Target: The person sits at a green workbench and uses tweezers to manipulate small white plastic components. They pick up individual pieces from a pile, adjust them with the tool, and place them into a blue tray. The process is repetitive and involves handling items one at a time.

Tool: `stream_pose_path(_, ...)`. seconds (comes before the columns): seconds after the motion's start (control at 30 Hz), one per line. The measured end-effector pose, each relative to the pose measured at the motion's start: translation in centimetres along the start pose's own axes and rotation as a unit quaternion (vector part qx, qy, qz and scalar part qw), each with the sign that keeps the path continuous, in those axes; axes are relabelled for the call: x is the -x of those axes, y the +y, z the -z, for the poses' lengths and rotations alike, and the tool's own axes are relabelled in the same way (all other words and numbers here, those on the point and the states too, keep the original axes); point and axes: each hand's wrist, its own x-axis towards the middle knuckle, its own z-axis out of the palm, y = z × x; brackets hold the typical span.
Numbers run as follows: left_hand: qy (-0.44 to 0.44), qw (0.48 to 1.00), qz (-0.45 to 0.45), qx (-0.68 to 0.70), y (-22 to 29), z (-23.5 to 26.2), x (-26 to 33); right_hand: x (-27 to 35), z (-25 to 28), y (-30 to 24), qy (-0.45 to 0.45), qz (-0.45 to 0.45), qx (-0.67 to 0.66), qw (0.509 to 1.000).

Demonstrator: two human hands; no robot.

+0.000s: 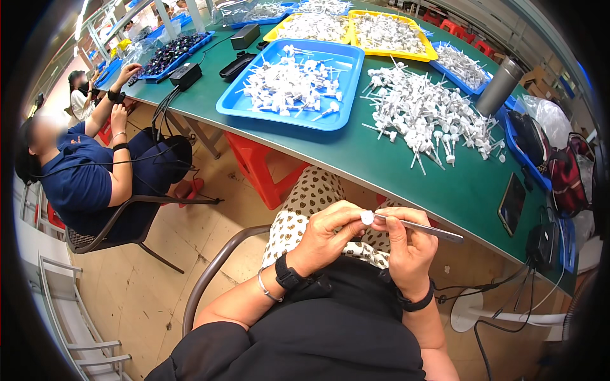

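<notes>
Above my lap, my left hand pinches a small white plastic part with a round disc-like head between thumb and fingertips. My right hand is closed around a slim, flat metal tool, whose rear end sticks out to the right. The tool's working tip is hidden by the fingers at the white part, so I cannot tell if it touches. On the table, a loose heap of similar white parts with thin stems lies to the right of a blue tray holding more of them.
The green table also bears yellow trays of white parts, a grey metal flask, a phone and a black box with cables. A co-worker sits at left near a tray of dark pieces. A red stool stands underneath.
</notes>
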Motion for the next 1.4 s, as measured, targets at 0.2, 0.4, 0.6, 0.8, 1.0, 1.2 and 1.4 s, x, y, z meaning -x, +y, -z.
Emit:
stream_pose_path(0.2, -0.004, 1.000, -0.018, -0.016, 0.10, 0.06, -0.09, -0.05, 0.14, 0.00, -0.010, -0.003, -0.012, 1.000)
stream_pose_path(0.4, -0.008, 1.000, -0.008, -0.010, 0.26, 0.15, -0.08, -0.24, 0.36, 0.02, -0.030, -0.014, -0.019, 0.999)
stream_pose_path(0.6, -0.009, 1.000, -0.013, -0.012, 0.12, 0.12, -0.07, -0.23, 0.37, 0.02, -0.026, -0.030, -0.041, 0.998)
stream_pose_path(0.8, -0.011, 1.000, -0.011, -0.012, 0.09, 0.15, -0.07, -0.26, 0.50, 0.07, -0.035, -0.028, -0.032, 0.999)
stream_pose_path(1.0, -0.003, 1.000, -0.010, -0.021, -0.02, 0.06, 0.00, 0.01, 0.28, 0.23, -0.017, -0.025, -0.007, 1.000)
stream_pose_path(1.2, 0.006, 0.999, -0.015, -0.029, -0.32, 0.02, 0.14, 0.05, 0.08, 0.09, -0.006, -0.026, 0.005, 1.000)
stream_pose_path(1.4, 0.003, 0.997, -0.041, -0.068, 0.09, 0.19, -0.10, 0.06, 0.03, 0.04, 0.004, -0.055, -0.012, 0.998)
